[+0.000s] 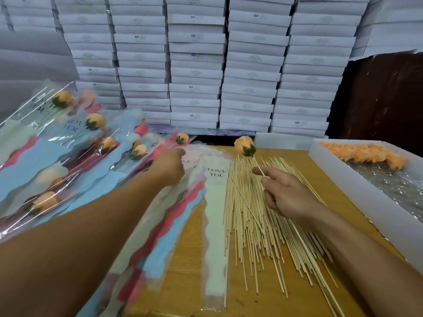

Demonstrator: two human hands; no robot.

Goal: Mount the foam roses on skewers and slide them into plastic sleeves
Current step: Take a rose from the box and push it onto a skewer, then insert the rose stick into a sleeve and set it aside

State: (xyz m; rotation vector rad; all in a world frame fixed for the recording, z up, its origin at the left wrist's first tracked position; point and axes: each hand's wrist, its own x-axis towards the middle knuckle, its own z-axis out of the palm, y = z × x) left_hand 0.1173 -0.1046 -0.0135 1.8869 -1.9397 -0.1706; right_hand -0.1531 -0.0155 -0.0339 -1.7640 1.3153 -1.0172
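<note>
Nearest: two bare forearms reaching out over a wooden table (187, 236). Skewer pile (258, 225), loose bamboo sticks fanned across the table middle, taken here as landmark. Right hand (288, 197) over the pile's far half, thumb and forefinger pinching one skewer (257, 164) near its upper end; that skewer carries a foam rose (245, 146), peach with green calyx, held up beyond the fingertips above the pile's far edge. Empty sleeves (215, 225), flat stack just left of the pile, top one pale with a scalloped edge, printed "LOVE YOU"; blue and red wavy-edged ones are fanned out beneath and further left. Left hand (171, 165) left of the pile at the far end of the sleeve stack, fingers curled down onto the sleeves; whether it grips one cannot be told, as the hand is blurred. Finished roses in sleeves (68, 156), heaped well left of the pile, several reading "LOVE YOU". White tray (357, 191), right of the pile, holding loose peach roses (364, 154) at its far end over clear bubble-like wrap. Beyond the pile: wall of stacked white boxes (196, 72), some marked "SGS"; smaller print illegible.
</note>
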